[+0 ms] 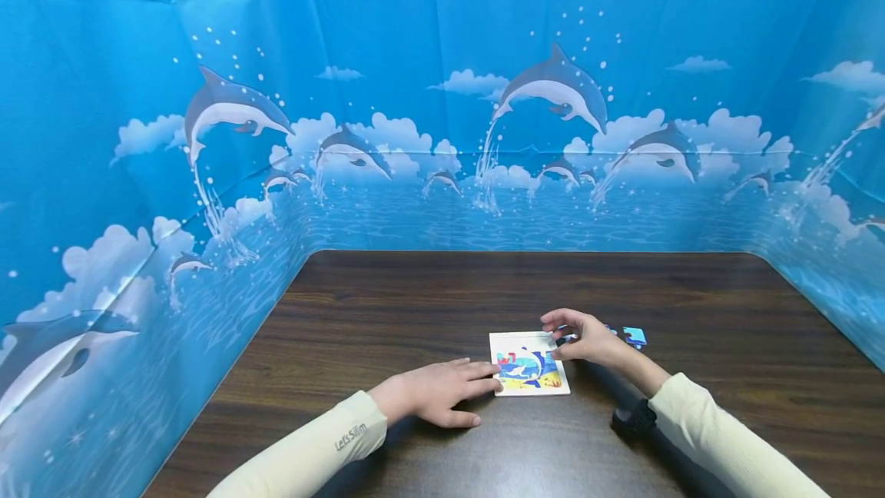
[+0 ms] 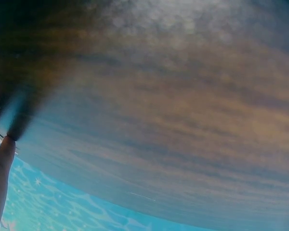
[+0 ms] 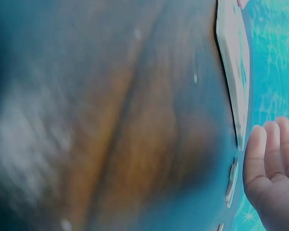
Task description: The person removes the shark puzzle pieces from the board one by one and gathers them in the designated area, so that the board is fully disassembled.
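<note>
A small square jigsaw puzzle board with a pale frame lies on the table, its lower part showing a dolphin picture and its upper strip bare. My left hand lies palm down beside it, fingertips on its left edge. In the left wrist view a finger shows near the board's edge. Over the board's upper right side hovers my right hand, fingers loosely bent and spread from the thumb. In the right wrist view, nothing shows between its fingers. A blue puzzle piece lies right of that hand; other pieces are partly hidden behind it.
The dark wood-grain table is bounded by a blue curtain printed with dolphins and clouds. A black wrist device sits by the right cuff. In the right wrist view, a loose piece lies near the board's edge.
</note>
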Demonstrator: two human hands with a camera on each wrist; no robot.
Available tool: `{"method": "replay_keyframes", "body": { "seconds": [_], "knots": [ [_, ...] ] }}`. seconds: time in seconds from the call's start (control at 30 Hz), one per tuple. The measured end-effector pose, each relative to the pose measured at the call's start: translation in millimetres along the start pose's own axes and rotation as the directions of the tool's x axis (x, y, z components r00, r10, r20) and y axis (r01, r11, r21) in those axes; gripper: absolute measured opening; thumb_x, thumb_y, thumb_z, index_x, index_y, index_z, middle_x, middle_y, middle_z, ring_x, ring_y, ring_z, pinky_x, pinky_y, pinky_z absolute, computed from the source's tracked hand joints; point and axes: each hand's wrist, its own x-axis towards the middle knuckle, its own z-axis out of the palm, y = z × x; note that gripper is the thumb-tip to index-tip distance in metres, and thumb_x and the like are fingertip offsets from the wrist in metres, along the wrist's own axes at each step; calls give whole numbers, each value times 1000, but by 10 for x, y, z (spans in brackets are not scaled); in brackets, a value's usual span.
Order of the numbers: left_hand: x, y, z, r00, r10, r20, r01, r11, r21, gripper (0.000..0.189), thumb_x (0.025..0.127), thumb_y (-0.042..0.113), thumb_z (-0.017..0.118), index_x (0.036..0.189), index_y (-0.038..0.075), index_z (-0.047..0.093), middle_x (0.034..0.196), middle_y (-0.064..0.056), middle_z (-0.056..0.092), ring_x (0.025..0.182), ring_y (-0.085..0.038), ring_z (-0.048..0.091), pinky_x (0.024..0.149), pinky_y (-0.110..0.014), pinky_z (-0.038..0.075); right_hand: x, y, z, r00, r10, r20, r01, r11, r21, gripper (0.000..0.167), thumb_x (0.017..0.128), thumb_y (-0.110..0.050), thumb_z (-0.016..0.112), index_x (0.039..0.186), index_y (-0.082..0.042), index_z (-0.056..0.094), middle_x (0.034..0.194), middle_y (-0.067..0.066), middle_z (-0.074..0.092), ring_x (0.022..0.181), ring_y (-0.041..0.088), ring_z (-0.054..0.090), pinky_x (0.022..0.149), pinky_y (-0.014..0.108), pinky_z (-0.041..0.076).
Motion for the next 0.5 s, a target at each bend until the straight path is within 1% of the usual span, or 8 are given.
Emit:
{"method": "replay_keyframes", "body": {
  "seconds": [0.1, 0.23, 0.37, 0.5],
  "knots": [
    [-5, 5, -6, 1000, 3, -9, -3, 1000, 12, 57, 97, 42, 44, 146, 15, 33, 154, -5, 29, 142, -16, 29, 115, -37, 29, -15, -16, 31, 1000, -4, -22, 4, 1000, 0, 56, 78, -6, 73, 127, 7, 49, 119, 27, 55, 103, 32, 55, 78, 29, 49],
    [-11, 16, -16, 1000, -3, 1, 3, 1000, -4, 57, 97, 42, 43, 147, 16, 32, 155, -5, 28, 143, -16, 28, 115, -37, 28, -35, -13, 67, 999, -6, -46, 6, 1000, -8, 54, 77, -5, 73, 125, 7, 50, 118, 27, 56, 102, 31, 56, 78, 30, 48],
    [-15, 17, -18, 1000, -17, 14, 17, 1000, -21, 58, 97, 43, 43, 147, 18, 31, 156, -3, 26, 143, -15, 26, 116, -36, 27, -45, 1, 103, 997, 6, -75, -8, 1000, -20, 52, 77, -5, 73, 123, 7, 52, 117, 25, 57, 100, 28, 58, 79, 29, 48],
    [-15, 6, -8, 1000, -18, 17, 18, 1000, -24, 58, 97, 43, 42, 148, 18, 30, 156, -3, 26, 143, -14, 26, 116, -36, 27, -51, 9, 138, 994, 22, -103, -26, 999, -35, 48, 77, -5, 73, 119, 7, 54, 113, 23, 59, 97, 25, 59, 77, 27, 49]
  ]
}}
